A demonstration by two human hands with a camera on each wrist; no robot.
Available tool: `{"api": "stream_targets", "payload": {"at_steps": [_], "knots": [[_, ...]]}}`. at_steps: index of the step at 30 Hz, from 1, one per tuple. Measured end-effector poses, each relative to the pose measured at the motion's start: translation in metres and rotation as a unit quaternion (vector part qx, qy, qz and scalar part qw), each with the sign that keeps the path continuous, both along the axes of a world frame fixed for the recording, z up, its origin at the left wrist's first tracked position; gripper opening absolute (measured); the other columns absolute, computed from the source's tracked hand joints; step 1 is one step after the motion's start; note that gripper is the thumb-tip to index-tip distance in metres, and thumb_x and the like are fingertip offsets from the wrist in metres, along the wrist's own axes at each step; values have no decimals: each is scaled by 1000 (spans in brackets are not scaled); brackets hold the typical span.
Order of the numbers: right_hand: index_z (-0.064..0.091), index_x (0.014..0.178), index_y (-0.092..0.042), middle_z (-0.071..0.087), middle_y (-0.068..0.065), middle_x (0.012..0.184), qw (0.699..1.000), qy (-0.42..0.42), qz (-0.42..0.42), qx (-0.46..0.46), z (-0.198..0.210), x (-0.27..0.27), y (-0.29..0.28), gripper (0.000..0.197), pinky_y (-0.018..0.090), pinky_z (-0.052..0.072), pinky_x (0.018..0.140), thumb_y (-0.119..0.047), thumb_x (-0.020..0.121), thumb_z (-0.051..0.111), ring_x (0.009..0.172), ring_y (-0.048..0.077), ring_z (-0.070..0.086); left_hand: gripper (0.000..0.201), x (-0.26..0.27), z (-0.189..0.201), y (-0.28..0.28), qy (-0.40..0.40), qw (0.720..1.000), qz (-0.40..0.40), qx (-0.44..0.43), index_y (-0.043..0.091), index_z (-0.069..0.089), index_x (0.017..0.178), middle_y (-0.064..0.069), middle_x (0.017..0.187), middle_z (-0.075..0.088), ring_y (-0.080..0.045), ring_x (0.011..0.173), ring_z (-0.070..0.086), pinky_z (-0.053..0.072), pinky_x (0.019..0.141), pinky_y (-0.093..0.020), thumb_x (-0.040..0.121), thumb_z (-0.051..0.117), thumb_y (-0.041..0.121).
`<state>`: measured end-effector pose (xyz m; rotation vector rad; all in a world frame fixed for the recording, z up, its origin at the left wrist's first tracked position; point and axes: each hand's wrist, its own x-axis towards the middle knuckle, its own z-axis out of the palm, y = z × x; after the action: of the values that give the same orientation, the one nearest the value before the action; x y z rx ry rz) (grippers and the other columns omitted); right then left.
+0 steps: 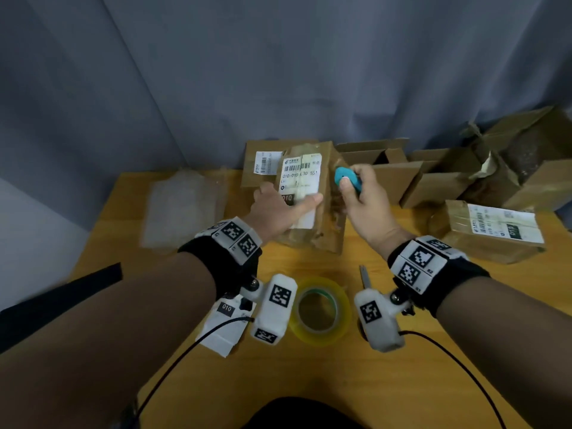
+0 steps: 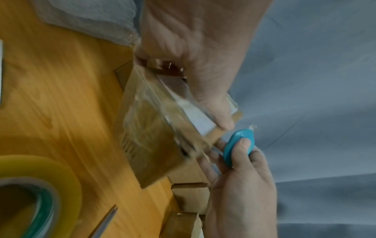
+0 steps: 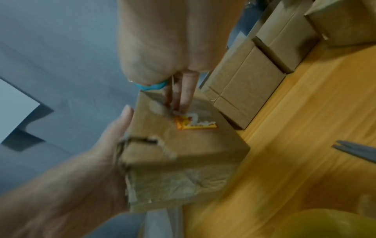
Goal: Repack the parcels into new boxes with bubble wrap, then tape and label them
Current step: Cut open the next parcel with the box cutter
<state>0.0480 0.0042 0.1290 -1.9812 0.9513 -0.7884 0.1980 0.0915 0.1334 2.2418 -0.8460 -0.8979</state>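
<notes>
1. At mid-desk (image 1: 192, 382), a taped brown parcel (image 1: 312, 218) stands on end, tilted, its white label (image 1: 301, 178) facing the camera.
2. Left hand (image 1: 280, 212) lies against the parcel's labelled face: thumb stretched flat across the label, fingers wrapped round the far left edge. It steadies the parcel.
3. Right hand (image 1: 363, 196) is curled round a small blue cutter (image 1: 348, 180), thumb pressed on its white button. The cutter's tip sits at the parcel's upper right edge; whether the blade touches the tape I cannot tell.
4. From the right wrist view, two fingers (image 3: 188, 90) of that hand reach down onto the parcel's side, near an orange sticker (image 3: 195, 124).
5. Behind the parcel stands another labelled box (image 1: 263, 162) against the grey curtain (image 1: 278, 72).
6. To the right, along the back of the desk, several plain open boxes (image 1: 387, 168) stand in a row, with torn, crumpled cardboard (image 1: 510, 162) beyond them.
7. A second taped parcel (image 1: 492, 230) lies flat at the right edge.
8. Bubble wrap (image 1: 182, 205) lies on the left of the desk, well apart from the hands.
9. Near the person, a yellowish tape roll (image 1: 322, 311) lies flat between the wrists; scissors (image 1: 365, 277) lie just to its right, and a loose white label sheet (image 1: 223, 329) to its left.
</notes>
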Motion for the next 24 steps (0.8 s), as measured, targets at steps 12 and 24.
{"api": "stream_targets", "payload": {"at_steps": [12,24], "knots": [[47,113,-23,56,-8,97,988,89,55,112,8,12,-7,15,25,50,63,-30,101,42,86,8,60,87,0,16,35,-114,962,-248,-27,18,-3,151,-7,116,59,-4,80,56,47,70,-13,90,57,8],[45,106,-23,58,-3,93,972,167,159,40,6,32,-3,8,30,48,72,-25,99,48,85,15,58,141,10,-11,29,-464,805,-363,67,2,-13,148,-15,158,-3,-31,145,-2,-1,117,-53,55,48,91]]}}
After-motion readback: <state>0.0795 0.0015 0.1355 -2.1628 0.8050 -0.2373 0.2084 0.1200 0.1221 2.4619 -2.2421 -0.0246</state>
